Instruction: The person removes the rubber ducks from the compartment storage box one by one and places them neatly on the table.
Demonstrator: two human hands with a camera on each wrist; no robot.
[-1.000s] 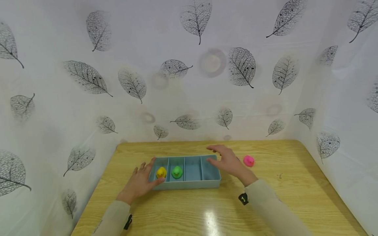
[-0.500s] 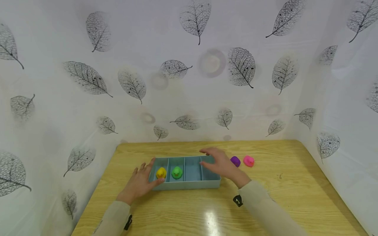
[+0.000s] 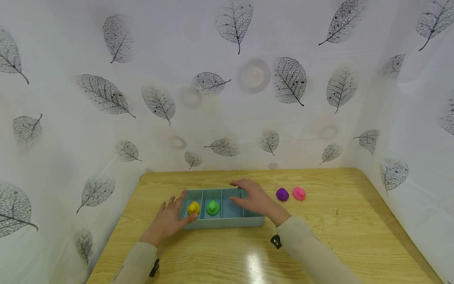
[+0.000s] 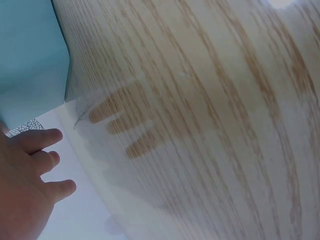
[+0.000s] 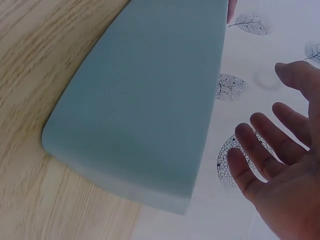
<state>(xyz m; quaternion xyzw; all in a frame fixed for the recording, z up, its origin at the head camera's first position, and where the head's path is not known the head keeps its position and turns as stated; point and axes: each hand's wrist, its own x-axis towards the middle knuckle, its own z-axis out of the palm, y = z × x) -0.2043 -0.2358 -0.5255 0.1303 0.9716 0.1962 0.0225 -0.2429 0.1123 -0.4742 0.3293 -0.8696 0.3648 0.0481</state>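
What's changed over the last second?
The right hand moved left above the divided tray, uncovering the purple duck; nothing was visibly grasped or released. Unchanged: left hand at the tray's left end, yellow duck and green duck in their compartments, pink duck on the table.

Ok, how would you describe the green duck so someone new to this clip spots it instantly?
On the wooden table, find the long blue-grey box with four compartments in a row. In the head view, look in the second compartment from the left. The green duck is there, set apart by colour from the yellow duck one compartment left.
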